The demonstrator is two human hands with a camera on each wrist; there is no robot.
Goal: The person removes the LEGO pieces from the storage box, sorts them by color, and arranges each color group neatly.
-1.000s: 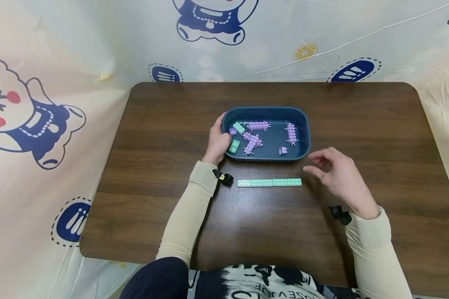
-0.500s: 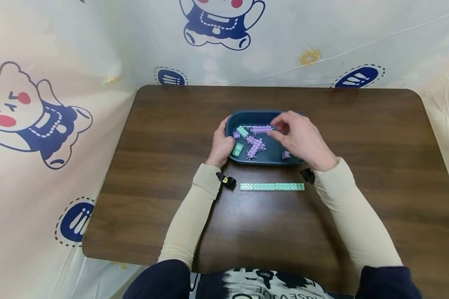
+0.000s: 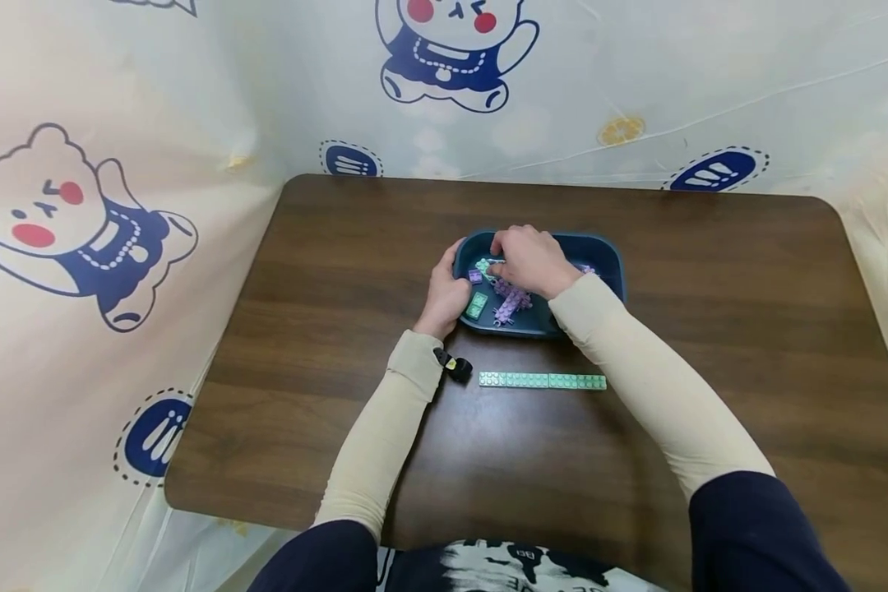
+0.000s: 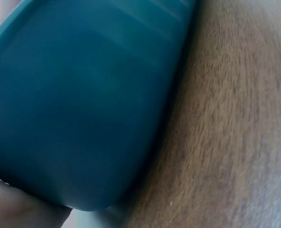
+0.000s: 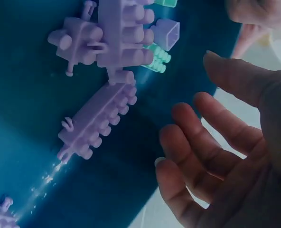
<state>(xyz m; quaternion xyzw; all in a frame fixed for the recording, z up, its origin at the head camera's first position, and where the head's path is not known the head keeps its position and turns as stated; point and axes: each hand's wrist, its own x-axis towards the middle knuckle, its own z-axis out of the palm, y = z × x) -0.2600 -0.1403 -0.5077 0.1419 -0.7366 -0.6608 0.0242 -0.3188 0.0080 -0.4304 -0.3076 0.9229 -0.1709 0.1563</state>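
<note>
Right wrist view has the fingers (image 5: 173, 142) of the right hand (image 3: 533, 261) spread and gently bent, the thumb standing well apart from the other four. They hang over the tray (image 3: 599, 251), just beside a long studded lilac piece (image 5: 100, 116) with small hooks along its side. One end of that piece lies up against a lilac cluster (image 5: 119, 35) of longer and shorter parts. Close to the cluster are a small hollow lilac block (image 5: 166, 34) and a studded mint piece (image 5: 157, 58), and a green block (image 3: 477, 306) sits near the tray's left end. Another lilac piece (image 3: 586, 269) peeks out beyond the right wrist, mostly hidden by it in the head view.

At the tray's left end, the left hand (image 3: 446, 298) grips the rim, thumb on the near side and the rest wrapped round the outer wall (the left wrist view shows mainly that blue wall, with a blurred bit of the hand in its lower corner).

The tray is on the brown wood-grain bench (image 3: 533, 460). Nearer the person, parallel to the tray's long side, lies a mint strip (image 3: 514, 379) of two studded lengths end to end. Farther out, cream sleeves (image 3: 381, 427) cover the forearms, and a pale cloth (image 3: 266, 82) printed with cartoon figures hangs behind.
</note>
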